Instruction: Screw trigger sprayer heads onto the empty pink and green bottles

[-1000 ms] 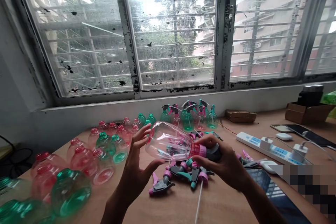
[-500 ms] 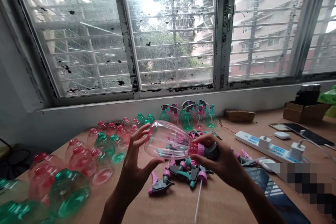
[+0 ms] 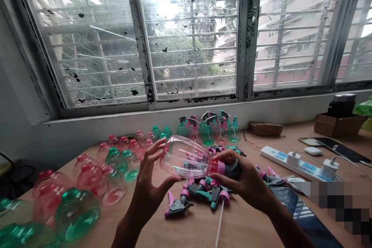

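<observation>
A clear pink spray bottle [image 3: 184, 155] lies sideways in the air over the table. My left hand [image 3: 151, 182] is curved round its base, thumb below and fingers behind. At the neck, my right hand [image 3: 247, 182] grips the pink collar of a grey trigger sprayer head [image 3: 231, 169], which sits on the bottle's mouth; much of the head is hidden by the fingers. Below lie several loose trigger sprayer heads [image 3: 178, 206] in grey, pink and teal, one with a white dip tube [image 3: 220, 221] pointing toward me.
Several open pink and green bottles [image 3: 78, 214] crowd the left side. Bottles with sprayer heads [image 3: 208, 133] stand by the window wall. To the right are a power strip [image 3: 308, 168] with chargers, a tablet [image 3: 305, 217], a phone [image 3: 340, 148] and a cardboard box [image 3: 337, 124].
Both hands keep their hold on the bottle and sprayer head. The bottle has shifted only very slightly; nothing else has visibly moved.
</observation>
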Action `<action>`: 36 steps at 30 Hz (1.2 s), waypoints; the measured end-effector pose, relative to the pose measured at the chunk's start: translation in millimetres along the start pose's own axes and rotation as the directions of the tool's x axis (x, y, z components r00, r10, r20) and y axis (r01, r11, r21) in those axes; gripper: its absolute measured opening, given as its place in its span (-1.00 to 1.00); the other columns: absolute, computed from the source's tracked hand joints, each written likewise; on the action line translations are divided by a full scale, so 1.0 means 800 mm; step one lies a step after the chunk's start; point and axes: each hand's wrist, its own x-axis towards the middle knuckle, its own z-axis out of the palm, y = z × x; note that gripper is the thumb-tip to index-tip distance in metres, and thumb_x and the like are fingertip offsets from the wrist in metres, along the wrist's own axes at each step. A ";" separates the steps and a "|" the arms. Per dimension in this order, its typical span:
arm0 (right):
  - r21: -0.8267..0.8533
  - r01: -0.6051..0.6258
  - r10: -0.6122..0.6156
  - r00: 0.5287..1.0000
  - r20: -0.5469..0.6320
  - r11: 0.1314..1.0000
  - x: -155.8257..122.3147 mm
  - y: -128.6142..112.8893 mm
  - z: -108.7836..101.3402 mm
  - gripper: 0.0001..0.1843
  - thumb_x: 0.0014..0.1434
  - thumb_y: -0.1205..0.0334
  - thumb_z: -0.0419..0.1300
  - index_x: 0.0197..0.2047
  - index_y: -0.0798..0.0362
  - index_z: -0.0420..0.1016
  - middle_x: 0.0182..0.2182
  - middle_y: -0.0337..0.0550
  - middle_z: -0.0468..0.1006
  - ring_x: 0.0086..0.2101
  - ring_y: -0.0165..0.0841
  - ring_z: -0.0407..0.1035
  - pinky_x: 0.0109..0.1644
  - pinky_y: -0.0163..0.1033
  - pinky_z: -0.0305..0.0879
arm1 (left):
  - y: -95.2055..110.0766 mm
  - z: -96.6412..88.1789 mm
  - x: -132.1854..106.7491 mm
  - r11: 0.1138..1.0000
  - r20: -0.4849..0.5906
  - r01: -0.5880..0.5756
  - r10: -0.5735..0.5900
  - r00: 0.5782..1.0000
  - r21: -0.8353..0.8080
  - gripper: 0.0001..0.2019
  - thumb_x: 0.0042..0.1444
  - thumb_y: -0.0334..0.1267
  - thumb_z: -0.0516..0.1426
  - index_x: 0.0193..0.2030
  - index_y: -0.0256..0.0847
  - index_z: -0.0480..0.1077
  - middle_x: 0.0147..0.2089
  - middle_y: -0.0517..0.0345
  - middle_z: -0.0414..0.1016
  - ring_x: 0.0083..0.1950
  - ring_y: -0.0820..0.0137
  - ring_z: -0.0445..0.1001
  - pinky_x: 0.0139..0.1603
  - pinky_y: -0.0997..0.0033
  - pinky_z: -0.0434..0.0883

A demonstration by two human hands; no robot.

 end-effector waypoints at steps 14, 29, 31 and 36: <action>-0.040 0.030 -0.032 0.999 -0.032 0.999 0.000 -0.001 -0.001 -0.69 0.25 -0.02 0.50 -0.13 -0.04 0.59 -0.33 -0.23 0.58 -0.39 -0.31 0.47 -0.32 -0.27 0.47 | 0.004 -0.002 0.001 0.998 0.005 -0.046 0.046 0.999 -0.048 -0.43 0.35 -0.01 0.32 0.36 -0.10 0.28 0.51 -0.17 0.34 0.58 0.16 0.30 0.54 0.00 0.39; -0.066 0.014 -0.019 0.997 -0.076 0.998 0.000 0.002 -0.003 -0.68 0.22 -0.04 0.52 -0.12 -0.04 0.62 -0.33 -0.23 0.55 -0.37 -0.29 0.45 -0.31 -0.25 0.43 | 0.003 -0.001 -0.001 0.999 0.007 -0.034 0.034 0.999 0.007 -0.38 0.29 -0.05 0.38 0.39 -0.10 0.28 0.53 -0.20 0.30 0.59 0.07 0.27 0.54 -0.12 0.38; -0.123 0.049 -0.060 0.994 -0.086 0.991 0.001 -0.001 -0.002 -0.71 0.20 0.01 0.52 -0.14 -0.04 0.64 -0.34 -0.25 0.56 -0.38 -0.31 0.43 -0.30 -0.26 0.38 | 0.002 -0.001 -0.001 1.000 -0.003 -0.019 0.019 1.000 -0.019 -0.46 0.34 -0.01 0.33 0.35 -0.08 0.29 0.54 -0.20 0.30 0.59 0.05 0.27 0.52 -0.17 0.40; -0.078 0.021 -0.025 0.998 -0.054 0.997 0.001 -0.001 -0.003 -0.71 0.20 0.02 0.52 -0.14 -0.03 0.62 -0.36 -0.27 0.52 -0.40 -0.32 0.42 -0.33 -0.27 0.40 | -0.002 0.001 0.000 0.999 -0.040 -0.037 0.036 0.999 -0.013 -0.57 0.38 -0.14 0.31 0.29 -0.09 0.33 0.53 -0.14 0.30 0.60 0.17 0.26 0.53 0.00 0.39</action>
